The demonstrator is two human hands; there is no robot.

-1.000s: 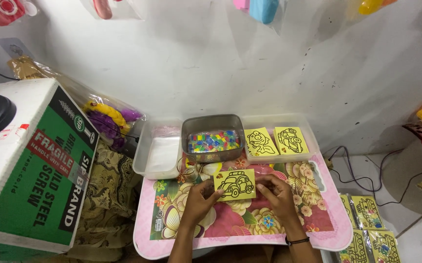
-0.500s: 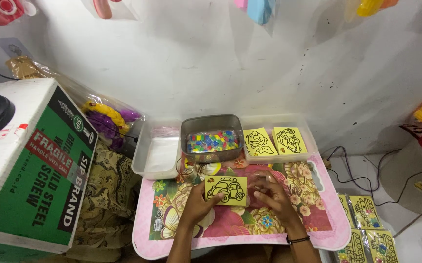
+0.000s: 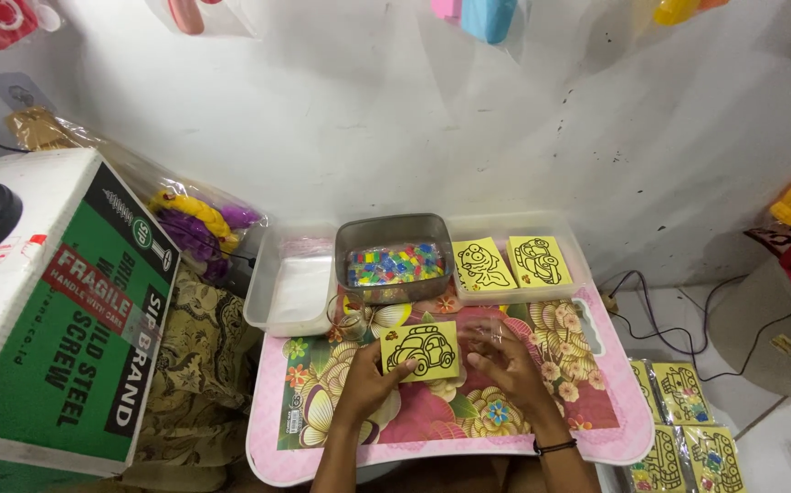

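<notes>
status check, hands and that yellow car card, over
Left hand holds yellow car card by its lower left edge. Right hand beside it, fingering something clear. Metal tin of coloured pieces behind.

wall (image 3: 395, 119): white, scuffed | floor (image 3: 779, 438): pale tiles | table (image 3: 615, 429): pink, floral top

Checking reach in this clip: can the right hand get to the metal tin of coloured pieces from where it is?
Probably yes: the right hand sits just below the metal tin, with only bare floral table between them.
</notes>
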